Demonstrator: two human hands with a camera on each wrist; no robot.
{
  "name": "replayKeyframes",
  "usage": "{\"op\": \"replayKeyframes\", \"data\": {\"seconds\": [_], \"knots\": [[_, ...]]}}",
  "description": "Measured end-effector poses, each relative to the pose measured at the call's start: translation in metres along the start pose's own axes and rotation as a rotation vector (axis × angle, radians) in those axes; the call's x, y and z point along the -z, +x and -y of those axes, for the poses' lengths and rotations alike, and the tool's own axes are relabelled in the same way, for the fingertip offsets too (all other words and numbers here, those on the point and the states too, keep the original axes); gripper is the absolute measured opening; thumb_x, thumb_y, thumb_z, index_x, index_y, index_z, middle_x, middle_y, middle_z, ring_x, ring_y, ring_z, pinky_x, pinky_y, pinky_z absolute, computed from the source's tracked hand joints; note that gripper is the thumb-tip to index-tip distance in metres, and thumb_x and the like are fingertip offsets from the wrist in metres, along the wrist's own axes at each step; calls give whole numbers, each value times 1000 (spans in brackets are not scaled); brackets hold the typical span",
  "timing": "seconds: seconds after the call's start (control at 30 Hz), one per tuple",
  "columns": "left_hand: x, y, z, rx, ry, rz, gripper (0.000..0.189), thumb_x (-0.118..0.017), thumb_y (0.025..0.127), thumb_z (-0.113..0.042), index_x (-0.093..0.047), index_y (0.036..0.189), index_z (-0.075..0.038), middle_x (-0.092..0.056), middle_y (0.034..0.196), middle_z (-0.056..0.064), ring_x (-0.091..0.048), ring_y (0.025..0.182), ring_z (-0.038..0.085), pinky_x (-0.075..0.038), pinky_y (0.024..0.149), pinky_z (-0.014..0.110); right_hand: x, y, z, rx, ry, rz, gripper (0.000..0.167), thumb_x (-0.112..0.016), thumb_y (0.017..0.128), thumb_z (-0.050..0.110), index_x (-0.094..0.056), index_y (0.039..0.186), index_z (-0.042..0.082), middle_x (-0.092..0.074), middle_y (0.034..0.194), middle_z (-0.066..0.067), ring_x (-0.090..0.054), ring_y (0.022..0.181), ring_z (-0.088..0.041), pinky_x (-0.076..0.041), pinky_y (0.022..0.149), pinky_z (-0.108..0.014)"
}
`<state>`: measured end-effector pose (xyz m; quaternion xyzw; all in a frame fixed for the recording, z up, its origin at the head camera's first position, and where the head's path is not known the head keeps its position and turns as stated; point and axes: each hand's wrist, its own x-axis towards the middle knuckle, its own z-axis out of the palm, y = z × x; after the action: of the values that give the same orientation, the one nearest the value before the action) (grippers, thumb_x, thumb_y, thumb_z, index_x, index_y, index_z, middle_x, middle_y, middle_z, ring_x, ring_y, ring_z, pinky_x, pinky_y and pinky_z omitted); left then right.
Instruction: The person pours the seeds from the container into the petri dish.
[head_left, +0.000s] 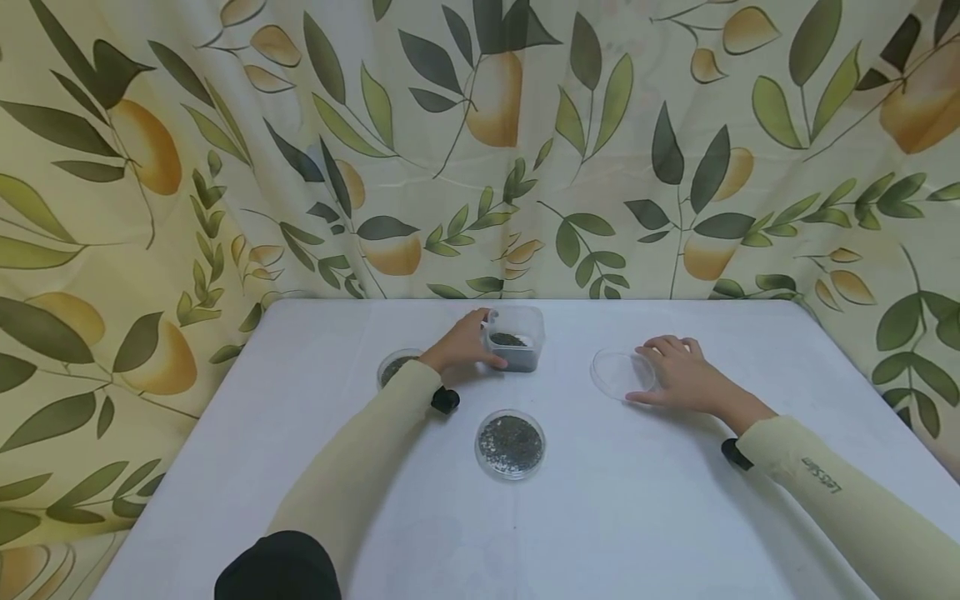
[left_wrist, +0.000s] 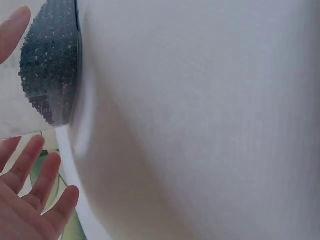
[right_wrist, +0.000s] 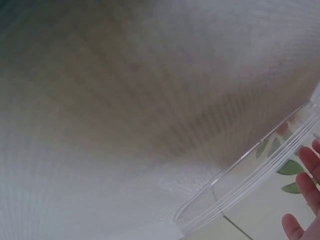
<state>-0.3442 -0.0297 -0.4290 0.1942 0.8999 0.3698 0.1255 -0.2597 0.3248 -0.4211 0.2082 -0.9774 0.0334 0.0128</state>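
The two hands are well apart over the white table (head_left: 615, 517). Near its far edge, the left hand (head_left: 459, 343) holds a clear square container (head_left: 517, 360) of dark grains between thumb and fingers. Toward the right edge, the right hand (head_left: 686, 379) spans the rim of a transparent round dish (head_left: 619, 375); I can't tell whether it pinches. A grain-filled dish (head_left: 511, 445) sits nearer me, another (head_left: 392, 365) beside the left wrist, partly hidden.

curtain (head_left: 480, 192): leaf-and-fruit print, backdrop | table (head_left: 630, 508): white top, before curtain
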Motion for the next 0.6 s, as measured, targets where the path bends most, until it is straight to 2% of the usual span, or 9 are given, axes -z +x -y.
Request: {"op": "replayKeyframes", "data": {"seconds": [0.17, 0.6], "knots": [[-4, 3, 5, -11, -52, 12, 93, -86, 65, -21, -34, 139, -3, -45, 139, 14, -44, 129, 29, -35, 110, 39, -1, 0, -2, -8, -3, 11, 81, -69, 72, 59, -53, 124, -1, -53, 123, -22, -40, 121, -39, -25, 97, -65], [-9, 6, 11, -9, -33, -2, 85, -85, 66, -27, -38, 134, -8, -46, 140, 12, -44, 130, 29, -37, 109, 39, 2, 2, 2, -11, 8, 24, 83, -68, 73, 62, -53, 124, -1, -53, 123, -23, -41, 120, -40, -24, 98, -65]]}}
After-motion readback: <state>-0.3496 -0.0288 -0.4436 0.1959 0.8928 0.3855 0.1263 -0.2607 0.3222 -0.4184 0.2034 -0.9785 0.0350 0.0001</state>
